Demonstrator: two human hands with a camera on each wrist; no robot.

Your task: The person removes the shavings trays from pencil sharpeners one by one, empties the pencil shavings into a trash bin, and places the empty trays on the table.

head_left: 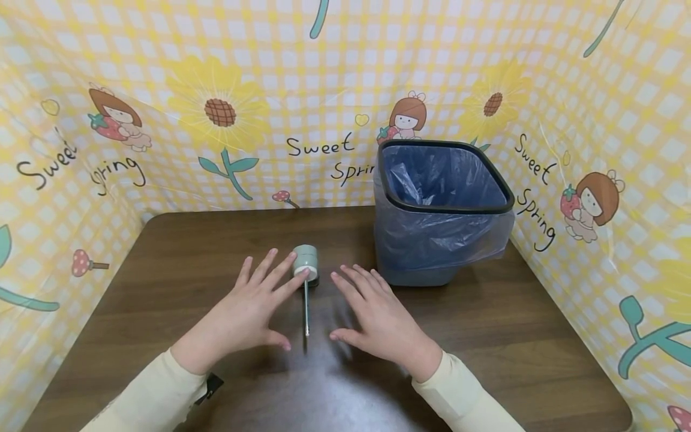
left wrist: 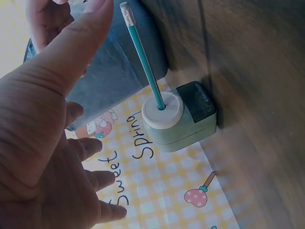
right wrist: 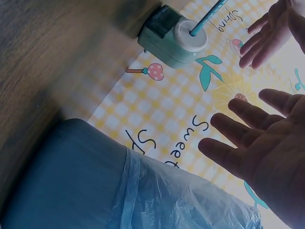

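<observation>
A pale green sharpener [head_left: 306, 255] with a white round face and a dark clear compartment [left wrist: 197, 101] stands on the table. A teal pencil [head_left: 306, 309] is stuck in its hole [left wrist: 162, 108], the white eraser end outward. My left hand [head_left: 243, 312] is spread just left of the pencil, its fingertips overlapping the sharpener's edge in the head view; contact cannot be told there, and the left wrist view shows a gap. My right hand [head_left: 380, 321] is spread to the right of the pencil, holding nothing. In the right wrist view the sharpener [right wrist: 167, 47] is apart from the right fingers [right wrist: 228, 152].
A blue bin [head_left: 415, 252] with a black rim and a clear liner bag stands at the back right, beyond my right hand. Yellow checked cloth [head_left: 324, 78] walls the brown table [head_left: 189, 252] at the back and both sides.
</observation>
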